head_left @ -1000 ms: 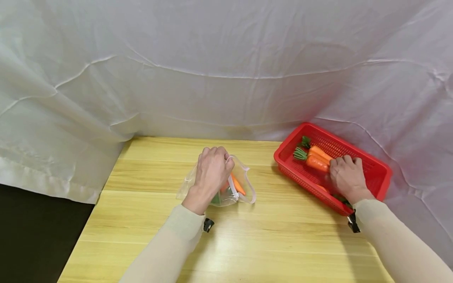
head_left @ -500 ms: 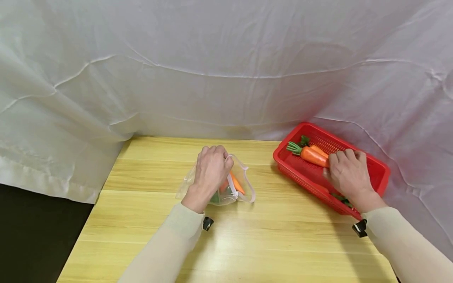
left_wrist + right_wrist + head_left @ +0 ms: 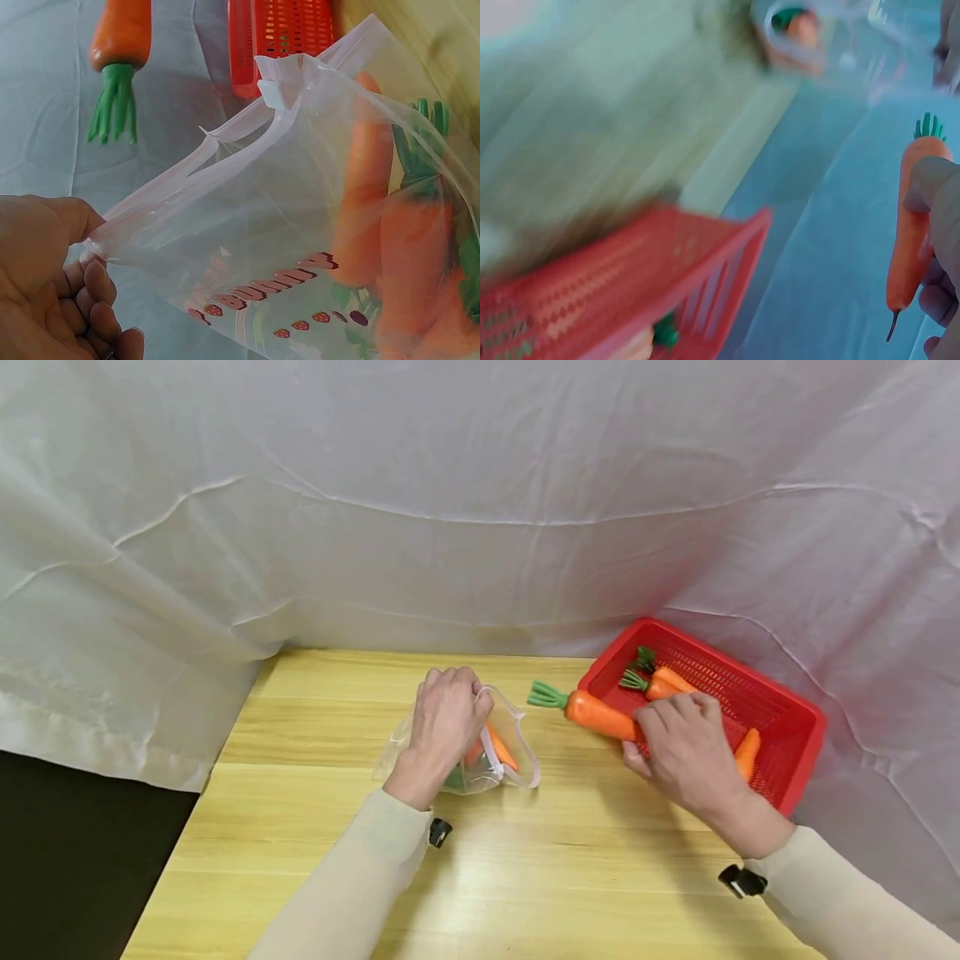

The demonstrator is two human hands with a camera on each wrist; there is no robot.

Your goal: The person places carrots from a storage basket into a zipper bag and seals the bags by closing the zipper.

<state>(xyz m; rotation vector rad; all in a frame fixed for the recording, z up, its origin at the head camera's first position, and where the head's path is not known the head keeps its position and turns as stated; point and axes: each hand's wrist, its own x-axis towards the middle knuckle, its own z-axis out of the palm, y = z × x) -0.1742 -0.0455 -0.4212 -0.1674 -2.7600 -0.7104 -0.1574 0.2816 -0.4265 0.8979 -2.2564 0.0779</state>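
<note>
Right hand (image 3: 686, 752) grips carrot (image 3: 596, 714); left hand (image 3: 447, 718) holds bag (image 3: 510, 752)

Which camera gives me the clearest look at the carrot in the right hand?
The head view: the carrot shows nearly whole, green top leading, gripped by the right hand between the red basket and the bag. The left wrist view catches only its leafy end; the right wrist view shows it blurred.

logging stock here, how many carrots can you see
At least 5: one in the right hand, carrot; two in the red basket; two or more in the bag the left hand holds.
</note>
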